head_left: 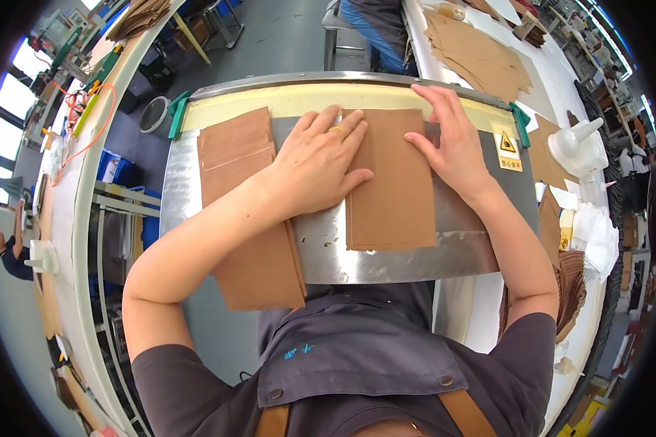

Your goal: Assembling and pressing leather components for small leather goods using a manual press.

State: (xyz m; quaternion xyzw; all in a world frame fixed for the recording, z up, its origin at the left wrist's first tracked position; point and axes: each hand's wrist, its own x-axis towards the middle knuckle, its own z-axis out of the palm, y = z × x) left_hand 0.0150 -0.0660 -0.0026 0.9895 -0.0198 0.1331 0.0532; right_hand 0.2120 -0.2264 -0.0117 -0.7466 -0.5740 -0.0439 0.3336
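A brown rectangular leather-like panel (392,189) lies on the metal plate in front of me. My left hand (321,159) rests flat over its left edge, fingers stretched toward the far side and a ring on one finger. At its upper right edge is my right hand (448,138), with thumb and fingers apart and the thumb tip at the panel's edge. Left of these, partly under my left forearm, lies a stack of similar brown panels (259,262), which hangs over the plate's near edge.
The metal plate (321,251) has a pale yellow strip and green clamps (178,115) at its far corners. A warning label (506,146) sits at right. White tables on both sides hold brown sheets (474,54) and a white bottle (579,146). Another person (379,29) is beyond.
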